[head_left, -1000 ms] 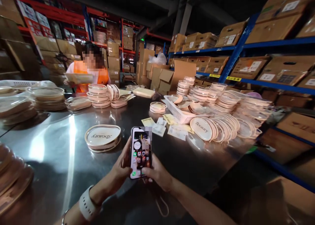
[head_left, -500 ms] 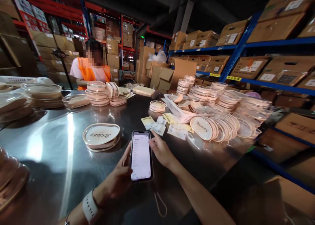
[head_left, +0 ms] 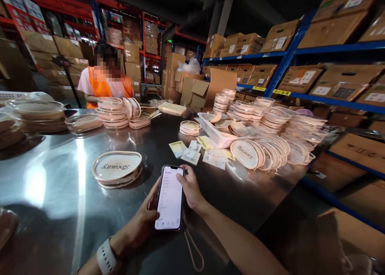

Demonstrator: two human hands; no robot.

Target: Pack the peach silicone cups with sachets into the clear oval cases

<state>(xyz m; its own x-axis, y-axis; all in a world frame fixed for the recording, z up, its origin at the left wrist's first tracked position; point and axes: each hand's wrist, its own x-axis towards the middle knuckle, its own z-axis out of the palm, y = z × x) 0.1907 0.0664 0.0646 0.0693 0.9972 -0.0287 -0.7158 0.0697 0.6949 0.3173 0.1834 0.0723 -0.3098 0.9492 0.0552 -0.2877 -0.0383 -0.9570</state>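
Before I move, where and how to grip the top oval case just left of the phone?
I'd pinch the top oval case across its long sides, from above and left: it lies roughly flat, lengthwise left to right, nothing on it; the phone and left hand crowd its right end.

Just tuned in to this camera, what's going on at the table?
The person's left hand grips a phone with a pale, list-like screen; the right hand is at its upper right edge, thumb over the screen. Neither hand holds an oval pack: a short stack of them sits left of the phone, and more crowd around a white basket. Across the table, someone wears an orange vest, their hands hidden.
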